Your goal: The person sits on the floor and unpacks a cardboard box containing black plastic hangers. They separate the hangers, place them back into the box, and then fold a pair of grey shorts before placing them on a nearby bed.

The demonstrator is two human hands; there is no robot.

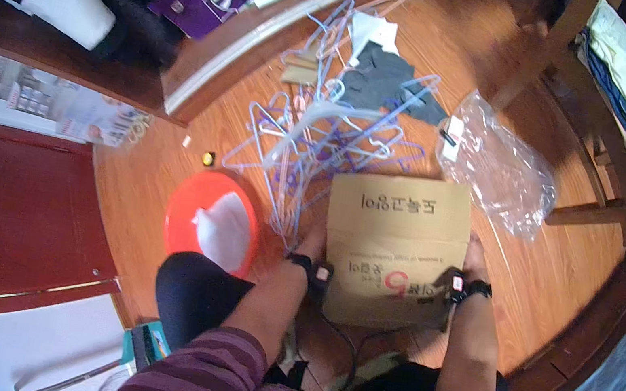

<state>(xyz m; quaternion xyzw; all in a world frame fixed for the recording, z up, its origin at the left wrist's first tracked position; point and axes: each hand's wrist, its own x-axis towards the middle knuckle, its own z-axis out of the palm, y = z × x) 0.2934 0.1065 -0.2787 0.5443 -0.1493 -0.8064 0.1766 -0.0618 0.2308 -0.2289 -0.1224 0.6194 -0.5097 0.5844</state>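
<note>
In front of me is a flattened-looking cardboard box (399, 234) bearing printed writing that appears upside down. My left hand (315, 238) grips its left side, with the fingers mostly hidden by the board. On the opposite edge my right hand (474, 255) holds the box, its fingers also partly out of sight. Each wrist wears a black strap with a small device, and a dark cable hangs below the box. Just beyond the box lies a tangled heap of plastic clothes hangers (328, 136) in blue, purple, pink and white.
Left of my arm stands an orange-red basin (181, 211) with white material inside. A clear plastic bag (496, 163) lies right of the hangers, near a wooden chair (599, 210) bearing folded cloth. Dark grey cloth (381, 77) lies behind. A yellow-and-black tape measure-like object (208, 159) is on the floor.
</note>
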